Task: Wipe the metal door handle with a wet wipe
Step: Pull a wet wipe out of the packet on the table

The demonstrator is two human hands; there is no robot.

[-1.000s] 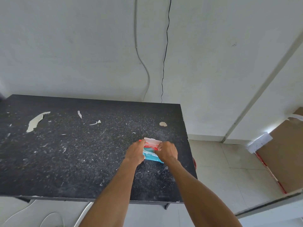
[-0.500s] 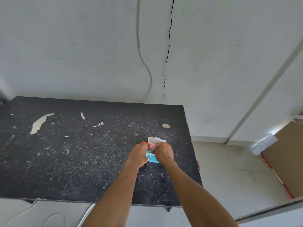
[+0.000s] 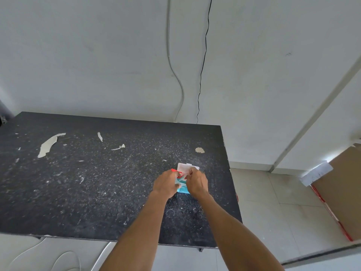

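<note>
A pale, matt plaster wall fills the upper half of the view. Against it stands a rectangular table with a black, speckled, stone-like top, dusty and scuffed with white flecks. To the right of the table lies a floor of large, smooth, light tiles. A flat brown cardboard sheet with a red-striped edge leans there, well apart from the table.

Two thin cables run down the wall to the table's back edge, a wavy white cable and, just beside it, a straighter black cable.

Two bare forearms reach in from the front edge. The left hand is curled round the left side of the pack, gripping it. The right hand sits on the pack's right side with its fingers bent down at the opening; whether they pinch a wipe cannot be told.

The pack is a soft, teal-blue plastic pouch with red print, lying on the table near the right edge, about midway between back and front. Its lid, a small, rounded, white plastic flap, stands raised on the far side of the hands.

A long curved flake of pale paint lies near the back left corner, and a small tan chip lies behind the pack, nearer the back edge.
</note>
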